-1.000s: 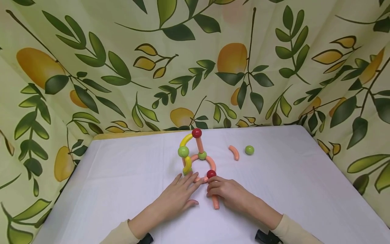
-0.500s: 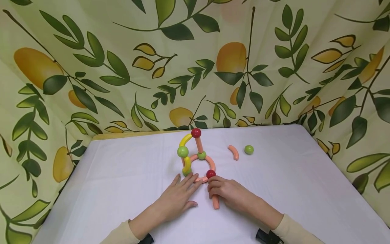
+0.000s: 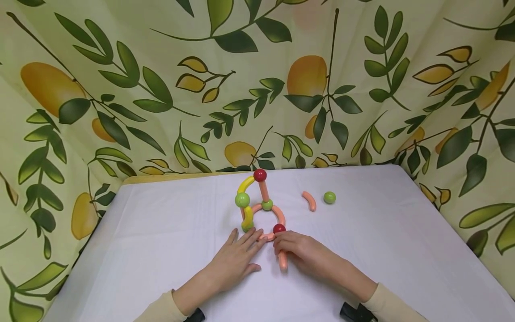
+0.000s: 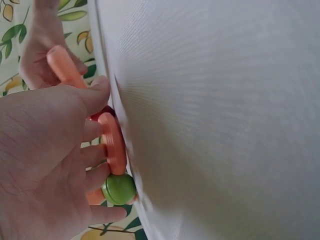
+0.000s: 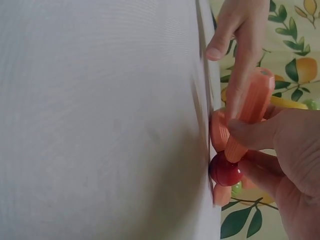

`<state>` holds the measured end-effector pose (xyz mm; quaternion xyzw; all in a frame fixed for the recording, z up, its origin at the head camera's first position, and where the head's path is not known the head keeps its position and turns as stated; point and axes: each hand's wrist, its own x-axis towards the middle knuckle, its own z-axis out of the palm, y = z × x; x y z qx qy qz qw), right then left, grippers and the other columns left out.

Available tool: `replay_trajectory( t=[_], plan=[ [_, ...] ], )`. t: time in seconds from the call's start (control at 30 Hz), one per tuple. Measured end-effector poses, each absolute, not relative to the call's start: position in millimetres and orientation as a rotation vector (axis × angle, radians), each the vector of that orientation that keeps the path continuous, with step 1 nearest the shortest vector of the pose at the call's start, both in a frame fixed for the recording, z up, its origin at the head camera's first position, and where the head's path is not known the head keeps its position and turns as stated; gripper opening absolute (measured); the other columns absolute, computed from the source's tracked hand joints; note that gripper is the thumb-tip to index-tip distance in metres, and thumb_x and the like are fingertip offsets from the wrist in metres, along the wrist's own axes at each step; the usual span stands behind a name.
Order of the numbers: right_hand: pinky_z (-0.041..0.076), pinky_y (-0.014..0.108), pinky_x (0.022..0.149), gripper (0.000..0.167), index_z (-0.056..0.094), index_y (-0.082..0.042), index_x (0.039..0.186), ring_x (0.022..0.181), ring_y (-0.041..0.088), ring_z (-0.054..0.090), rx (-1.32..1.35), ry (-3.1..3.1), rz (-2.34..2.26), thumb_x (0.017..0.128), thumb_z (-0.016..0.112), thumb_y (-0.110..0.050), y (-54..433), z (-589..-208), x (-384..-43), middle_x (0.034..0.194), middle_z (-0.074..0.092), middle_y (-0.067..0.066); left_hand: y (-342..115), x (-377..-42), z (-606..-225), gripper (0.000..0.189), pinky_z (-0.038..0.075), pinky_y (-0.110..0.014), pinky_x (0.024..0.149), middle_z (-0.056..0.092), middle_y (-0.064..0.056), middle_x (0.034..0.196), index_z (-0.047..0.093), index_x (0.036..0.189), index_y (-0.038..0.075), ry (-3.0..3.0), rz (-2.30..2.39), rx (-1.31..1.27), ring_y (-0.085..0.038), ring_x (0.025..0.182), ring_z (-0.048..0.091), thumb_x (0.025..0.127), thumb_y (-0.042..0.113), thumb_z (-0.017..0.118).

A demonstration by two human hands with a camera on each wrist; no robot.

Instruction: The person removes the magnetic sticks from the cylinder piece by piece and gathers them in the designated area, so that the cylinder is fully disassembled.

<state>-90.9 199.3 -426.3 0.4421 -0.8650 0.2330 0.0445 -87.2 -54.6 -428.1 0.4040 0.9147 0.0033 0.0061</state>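
Observation:
A toy frame of balls and rods stands mid-table in the head view. Its top is a red ball [image 3: 259,175], joined to a yellow curved rod [image 3: 246,184] and a straight pink rod [image 3: 263,191]. Below, pink curved rods [image 3: 279,215] form a ring with green balls [image 4: 120,189]. My left hand [image 3: 234,262] has spread, straight fingers lying against the ring's near curved rod [image 4: 114,142]. My right hand [image 3: 307,252] pinches another pink rod [image 5: 259,95] between thumb and fingers. That rod's far end meets the ring's red ball [image 5: 226,169]; its near end is raised off the cloth.
A loose pink curved rod [image 3: 309,201] and a loose green ball [image 3: 329,197] lie to the right of the frame. White cloth [image 3: 169,223] covers the table. A leaf-patterned curtain [image 3: 249,89] hangs behind and at both sides.
My right hand has shifted slightly, and the near end of the pinched pink rod has risen and moved a little left. My left hand and the toy frame stay in place.

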Motion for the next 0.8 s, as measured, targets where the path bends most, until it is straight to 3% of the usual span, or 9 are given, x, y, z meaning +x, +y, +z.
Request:
replay_trajectory(
  t=[0.33,0.67,0.8],
  plan=[
    [0.047,0.037,0.101,0.027,0.066,-0.014,0.108,0.119,0.014,0.058,1.275,-2.618,1.003,0.086,0.072,0.001,205.1,-427.4,-97.7,0.116,0.067,-0.002,-54.3,-86.3,-427.3,0.070,0.029,-0.058,0.111,0.033,-0.004,0.158,0.034,0.153,0.015,2.886,0.002,1.283,-0.024,0.145,0.029,0.096,0.051,0.053],
    [0.049,0.034,0.099,0.024,0.062,-0.011,0.115,0.110,0.013,0.061,1.099,-2.569,1.420,0.094,0.062,-0.001,206.3,-427.6,-108.4,0.115,0.066,0.000,-53.1,-85.2,-426.7,0.068,0.032,-0.061,0.107,0.037,-0.006,0.156,0.040,0.150,0.012,2.905,0.048,1.296,-0.025,0.143,0.033,0.095,0.049,0.055],
    [0.050,0.033,0.096,0.021,0.062,-0.010,0.112,0.106,0.014,0.063,1.041,-2.557,1.458,0.093,0.061,0.001,206.8,-429.0,-112.5,0.113,0.067,0.002,-50.4,-84.9,-424.3,0.067,0.033,-0.059,0.108,0.040,-0.007,0.154,0.042,0.149,0.012,2.909,0.045,1.279,-0.026,0.142,0.036,0.095,0.049,0.056]
  ],
)
